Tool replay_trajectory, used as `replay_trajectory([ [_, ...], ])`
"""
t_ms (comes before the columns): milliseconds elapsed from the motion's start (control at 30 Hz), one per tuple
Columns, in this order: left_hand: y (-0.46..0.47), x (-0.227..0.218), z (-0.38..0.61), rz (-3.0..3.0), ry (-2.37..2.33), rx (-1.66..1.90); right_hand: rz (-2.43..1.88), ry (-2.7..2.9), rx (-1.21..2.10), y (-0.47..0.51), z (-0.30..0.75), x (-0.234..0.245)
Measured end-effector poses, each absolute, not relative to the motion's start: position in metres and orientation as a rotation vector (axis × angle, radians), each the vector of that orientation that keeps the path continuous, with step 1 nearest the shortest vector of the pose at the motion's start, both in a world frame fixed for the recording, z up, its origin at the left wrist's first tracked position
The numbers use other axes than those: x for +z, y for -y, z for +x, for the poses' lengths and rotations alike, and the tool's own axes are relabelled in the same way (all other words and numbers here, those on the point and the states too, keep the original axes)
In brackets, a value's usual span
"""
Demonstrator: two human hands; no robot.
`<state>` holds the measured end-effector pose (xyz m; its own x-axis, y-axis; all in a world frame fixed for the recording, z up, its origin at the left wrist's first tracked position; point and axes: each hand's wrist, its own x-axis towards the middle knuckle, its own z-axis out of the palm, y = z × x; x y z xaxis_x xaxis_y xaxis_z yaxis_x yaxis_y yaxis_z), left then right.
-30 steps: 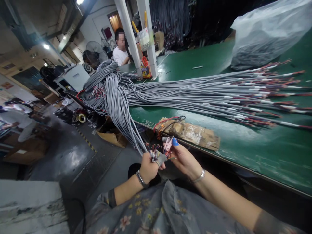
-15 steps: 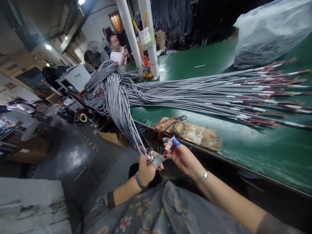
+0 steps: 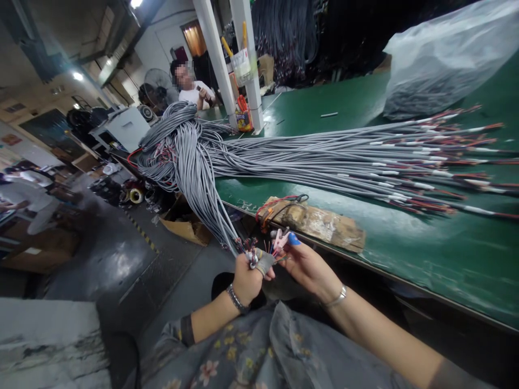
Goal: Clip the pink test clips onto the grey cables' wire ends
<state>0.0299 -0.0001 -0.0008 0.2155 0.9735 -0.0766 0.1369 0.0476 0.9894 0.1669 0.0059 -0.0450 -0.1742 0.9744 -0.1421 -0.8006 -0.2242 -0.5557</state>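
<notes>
My left hand (image 3: 248, 280) is closed round the ends of several grey cables (image 3: 201, 192), where stripped coloured wires (image 3: 243, 246) stick out. A grey cover wraps its thumb. Close on its right, my right hand (image 3: 308, 266), with a blue cover on the thumb, pinches a small pink clip-like tool (image 3: 279, 240). The tool's tip is beside thin wires fanning out from the left hand; whether it grips one cannot be made out. From the left hand the cables run up to a big coiled bundle (image 3: 170, 146) at the table's edge.
On the green table (image 3: 458, 259) lies a long spread of cables (image 3: 292, 154) with bare ends at right. A worn wooden block (image 3: 324, 224) sits at the near edge. A plastic bag (image 3: 438, 70) and white posts (image 3: 250, 97) stand behind. A co-worker (image 3: 197, 92) is across the table.
The pink tool has turned in my right hand so its forked shape shows. My left hand has shifted slightly right. The co-worker has leaned and moved their hands.
</notes>
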Motion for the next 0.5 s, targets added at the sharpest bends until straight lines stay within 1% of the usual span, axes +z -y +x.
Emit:
replay_trajectory([
  [500, -0.0002, -0.0022, 0.0295, 1.375, -1.151, 0.902, -0.524, 0.451, 1.693, -0.0086, 0.1618, -0.0546],
])
